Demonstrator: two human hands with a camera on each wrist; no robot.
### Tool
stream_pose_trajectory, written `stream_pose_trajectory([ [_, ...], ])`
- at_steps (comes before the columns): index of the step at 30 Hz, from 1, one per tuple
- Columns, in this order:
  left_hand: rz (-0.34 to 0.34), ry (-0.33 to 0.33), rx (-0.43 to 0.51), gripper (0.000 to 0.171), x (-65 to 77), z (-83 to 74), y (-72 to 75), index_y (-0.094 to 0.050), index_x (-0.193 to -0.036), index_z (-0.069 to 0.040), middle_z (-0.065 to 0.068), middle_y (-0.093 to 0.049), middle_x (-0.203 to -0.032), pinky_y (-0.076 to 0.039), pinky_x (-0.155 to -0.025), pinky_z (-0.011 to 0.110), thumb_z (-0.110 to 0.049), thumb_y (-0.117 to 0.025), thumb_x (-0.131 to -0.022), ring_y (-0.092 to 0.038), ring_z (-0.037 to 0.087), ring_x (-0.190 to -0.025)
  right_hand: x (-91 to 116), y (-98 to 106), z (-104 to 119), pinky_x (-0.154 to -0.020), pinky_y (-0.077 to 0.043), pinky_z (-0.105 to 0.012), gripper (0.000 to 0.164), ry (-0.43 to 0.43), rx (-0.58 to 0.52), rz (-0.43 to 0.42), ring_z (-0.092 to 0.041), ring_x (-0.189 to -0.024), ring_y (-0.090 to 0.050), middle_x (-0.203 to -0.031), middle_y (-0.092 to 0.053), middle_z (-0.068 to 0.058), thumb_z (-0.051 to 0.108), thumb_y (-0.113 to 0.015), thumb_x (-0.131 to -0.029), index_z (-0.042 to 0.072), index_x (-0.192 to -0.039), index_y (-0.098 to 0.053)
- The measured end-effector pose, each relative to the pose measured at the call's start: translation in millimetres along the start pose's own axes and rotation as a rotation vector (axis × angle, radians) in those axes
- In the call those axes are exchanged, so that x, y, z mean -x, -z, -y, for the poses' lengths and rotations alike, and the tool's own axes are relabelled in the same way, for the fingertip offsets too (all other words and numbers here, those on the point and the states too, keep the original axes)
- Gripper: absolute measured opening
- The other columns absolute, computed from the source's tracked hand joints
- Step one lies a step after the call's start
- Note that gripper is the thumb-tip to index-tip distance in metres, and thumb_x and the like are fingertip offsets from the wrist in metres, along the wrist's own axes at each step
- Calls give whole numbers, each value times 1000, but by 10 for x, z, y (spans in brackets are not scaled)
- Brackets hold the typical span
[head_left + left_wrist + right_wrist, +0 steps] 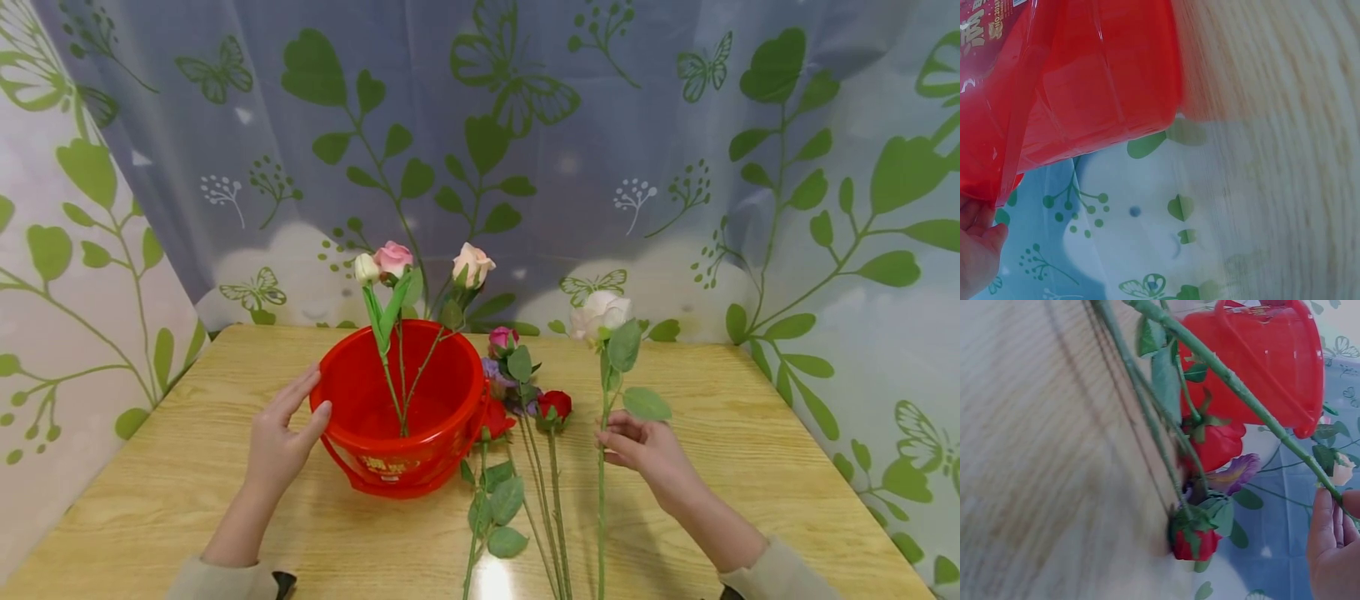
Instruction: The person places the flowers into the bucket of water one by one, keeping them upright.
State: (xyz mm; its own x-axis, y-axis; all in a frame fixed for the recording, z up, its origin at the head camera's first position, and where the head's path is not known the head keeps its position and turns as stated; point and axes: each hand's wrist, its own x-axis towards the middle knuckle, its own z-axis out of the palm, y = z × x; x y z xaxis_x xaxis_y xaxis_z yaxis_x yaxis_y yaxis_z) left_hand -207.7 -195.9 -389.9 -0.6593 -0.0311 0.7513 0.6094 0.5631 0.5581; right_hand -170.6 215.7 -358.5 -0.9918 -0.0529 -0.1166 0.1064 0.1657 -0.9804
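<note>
My right hand point(648, 454) pinches the green stem of a white rose point(602, 312), which stands upright above the right half of the table. In the right wrist view that stem point(1229, 378) slants across to the fingertips. My left hand point(277, 437) rests at the left rim of a red plastic bucket point(446, 454), fingers fairly straight and thumb at the edge. Inside the bucket lean a white tulip point(367, 269), a pink rose point(393, 258) and a peach rose point(472, 267), their blooms above the rim.
Between bucket and right hand, more stems lie on the wooden table point(150, 500): a red rose point(555, 406), another red rose point(495, 419), a magenta rose point(503, 337) and a purple flower point(495, 372). A patterned curtain point(585, 183) hangs behind the table.
</note>
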Motion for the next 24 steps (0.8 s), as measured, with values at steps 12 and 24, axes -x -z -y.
stream_pose_trajectory([
  [12,2,6,-5,37,3,-8,-2,-58,-112,5,16,-56,-115,-33,-87,8,-1,-62,-76,-46,0,-108,-36,-63,183,-73,-50,-30,21,96,-9,13,-10,-81,-57,-90,-54,-7,10,-57,-86,-2,-100,-48],
  [24,-9,-21,7,37,5,-18,-1,-59,-112,5,16,-56,-115,-33,-89,9,0,-62,-75,-47,1,-108,-101,-200,426,-75,-49,-32,21,165,-73,29,-10,-82,-56,-92,-54,-3,10,-57,-86,-3,-98,-48],
])
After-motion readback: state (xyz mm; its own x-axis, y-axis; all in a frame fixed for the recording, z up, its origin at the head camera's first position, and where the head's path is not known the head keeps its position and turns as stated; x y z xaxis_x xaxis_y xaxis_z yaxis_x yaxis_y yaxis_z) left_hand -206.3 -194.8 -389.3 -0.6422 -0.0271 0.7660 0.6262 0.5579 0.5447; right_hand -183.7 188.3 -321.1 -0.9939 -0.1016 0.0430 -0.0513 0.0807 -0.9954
